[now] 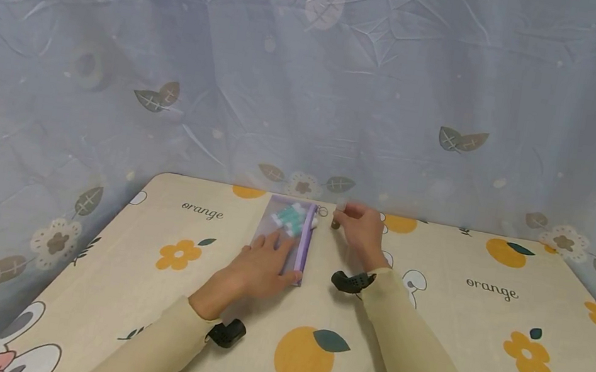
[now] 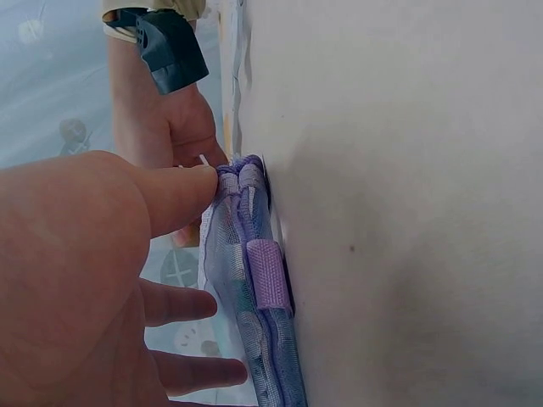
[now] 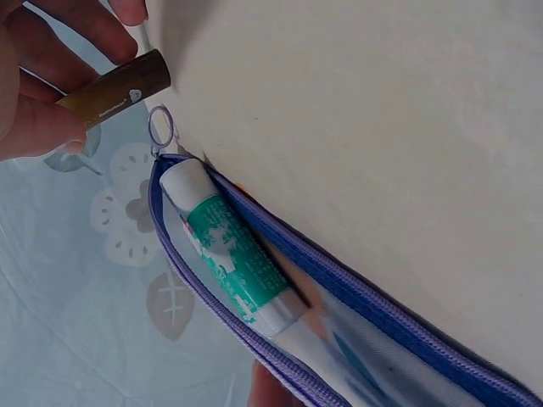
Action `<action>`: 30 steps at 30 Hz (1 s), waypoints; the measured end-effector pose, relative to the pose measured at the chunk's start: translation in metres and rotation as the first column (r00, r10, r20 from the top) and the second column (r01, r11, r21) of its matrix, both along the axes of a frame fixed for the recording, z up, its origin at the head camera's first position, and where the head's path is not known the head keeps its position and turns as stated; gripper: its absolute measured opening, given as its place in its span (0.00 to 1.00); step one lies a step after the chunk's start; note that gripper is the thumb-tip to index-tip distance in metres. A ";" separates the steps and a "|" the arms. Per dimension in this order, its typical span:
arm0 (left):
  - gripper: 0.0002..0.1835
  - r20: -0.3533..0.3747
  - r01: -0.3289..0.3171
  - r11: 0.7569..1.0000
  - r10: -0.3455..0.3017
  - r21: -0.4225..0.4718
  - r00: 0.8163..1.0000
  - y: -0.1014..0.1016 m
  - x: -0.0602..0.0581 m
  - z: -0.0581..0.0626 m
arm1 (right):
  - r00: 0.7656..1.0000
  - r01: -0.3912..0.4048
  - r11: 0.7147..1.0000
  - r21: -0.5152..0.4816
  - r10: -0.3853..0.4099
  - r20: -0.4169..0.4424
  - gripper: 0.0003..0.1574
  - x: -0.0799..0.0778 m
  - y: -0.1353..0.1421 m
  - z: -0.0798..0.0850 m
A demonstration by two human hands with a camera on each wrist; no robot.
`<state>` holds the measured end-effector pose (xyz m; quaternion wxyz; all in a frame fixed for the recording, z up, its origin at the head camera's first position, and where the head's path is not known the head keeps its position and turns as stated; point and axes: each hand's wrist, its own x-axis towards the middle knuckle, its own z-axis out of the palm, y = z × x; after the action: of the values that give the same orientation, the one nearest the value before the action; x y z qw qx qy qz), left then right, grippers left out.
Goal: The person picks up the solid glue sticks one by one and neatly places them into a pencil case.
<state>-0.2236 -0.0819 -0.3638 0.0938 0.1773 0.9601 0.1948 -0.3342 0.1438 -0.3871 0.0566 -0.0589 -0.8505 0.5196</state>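
A mesh pouch with purple zip edging [image 1: 304, 244] lies on the table under my left hand [image 1: 262, 267]. That hand rests on it with straight, spread fingers; in the left wrist view the thumb [image 2: 182, 195] touches the pouch's near corner. Just right of the pouch's far end, my right hand [image 1: 361, 232] pinches a small brown tube [image 3: 127, 87] between thumb and fingers. The right wrist view looks into the unzipped mouth [image 3: 314, 254]. Inside lies a white-ended stick with a green label [image 3: 239, 259], like a glue stick. A ring pull [image 3: 161, 127] hangs at the zip's end.
The table has a cream cloth [image 1: 227, 360] printed with oranges and flowers. Behind its far edge hangs a pale blue-grey patterned curtain [image 1: 312, 86]. A black wrist camera [image 1: 227, 333] sits on the left wrist, another [image 1: 351, 281] on the right.
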 end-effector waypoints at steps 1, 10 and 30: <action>0.42 -0.001 0.001 1.000 -0.001 -0.001 1.000 0.000 0.000 0.000 | 1.000 0.002 1.000 -0.005 -0.002 -0.001 0.24 0.000 0.000 0.000; 0.42 -0.005 -0.001 1.000 0.001 -0.002 1.000 -0.001 0.001 0.000 | 1.000 0.008 0.999 -0.037 -0.008 -0.001 0.26 0.001 0.000 0.002; 0.41 0.012 -0.008 1.000 0.008 0.004 1.000 0.000 0.002 0.003 | 0.998 -0.031 0.985 -0.168 0.020 -0.067 0.20 0.012 -0.010 0.040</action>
<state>-0.2217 -0.0814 -0.3608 0.0983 0.1724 0.9599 0.1982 -0.3224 0.1336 -0.3475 0.0724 -0.0356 -0.8019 0.5920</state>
